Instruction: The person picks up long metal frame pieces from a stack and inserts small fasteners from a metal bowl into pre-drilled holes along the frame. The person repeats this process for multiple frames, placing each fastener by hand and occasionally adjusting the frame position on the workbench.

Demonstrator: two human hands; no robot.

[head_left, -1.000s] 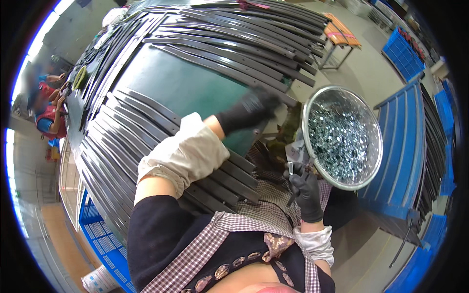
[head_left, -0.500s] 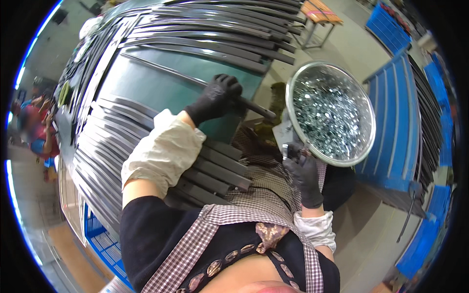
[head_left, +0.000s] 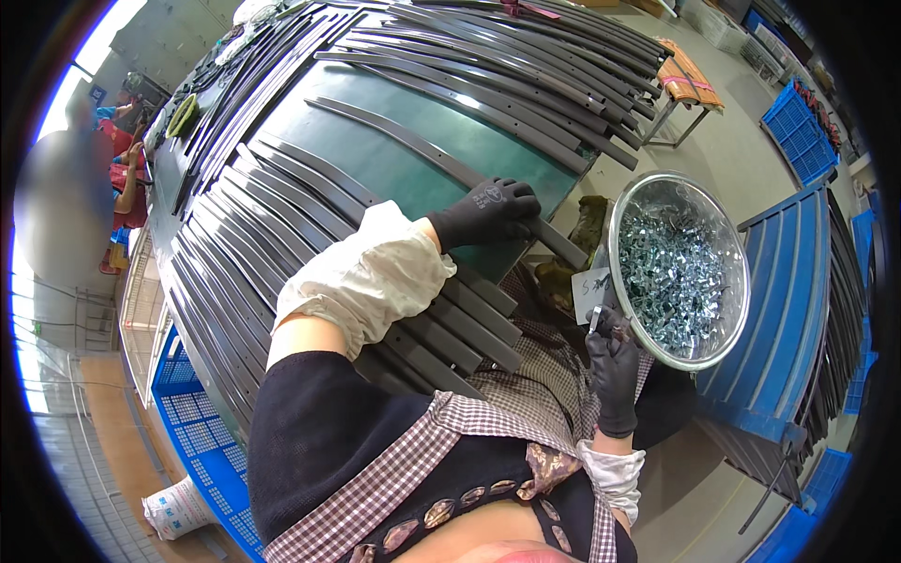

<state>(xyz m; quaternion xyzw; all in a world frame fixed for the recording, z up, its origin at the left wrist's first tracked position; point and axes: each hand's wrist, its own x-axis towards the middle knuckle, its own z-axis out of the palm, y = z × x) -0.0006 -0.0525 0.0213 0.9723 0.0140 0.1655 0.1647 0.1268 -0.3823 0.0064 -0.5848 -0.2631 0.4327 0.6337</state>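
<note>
My left hand (head_left: 488, 212), in a black glove, is closed round a long dark strip (head_left: 404, 139) near its right end. The strip lies slantwise over the green tabletop (head_left: 469, 155), its end sticking out past the table's edge. Low on the right, my gloved right hand (head_left: 614, 375) pinches a small shiny metal clip (head_left: 594, 320) between its fingertips. Just beyond that hand a round metal bowl (head_left: 678, 272) holds many small shiny metal pieces. More dark strips (head_left: 282, 220) lie side by side under my left forearm.
Another row of dark strips (head_left: 488, 70) covers the table's far side. A blue ribbed rack (head_left: 774, 310) stands right of the bowl. An orange-topped stool (head_left: 690, 75) and a blue crate (head_left: 798, 131) are beyond. A blue basket (head_left: 202, 436) sits lower left; a person (head_left: 127, 178) is at far left.
The view has turned, shifting the scene. The held strip, seen narrow before, now shows a wider flat face. My left hand still grips it; my right hand still has the clip beside the bowl.
</note>
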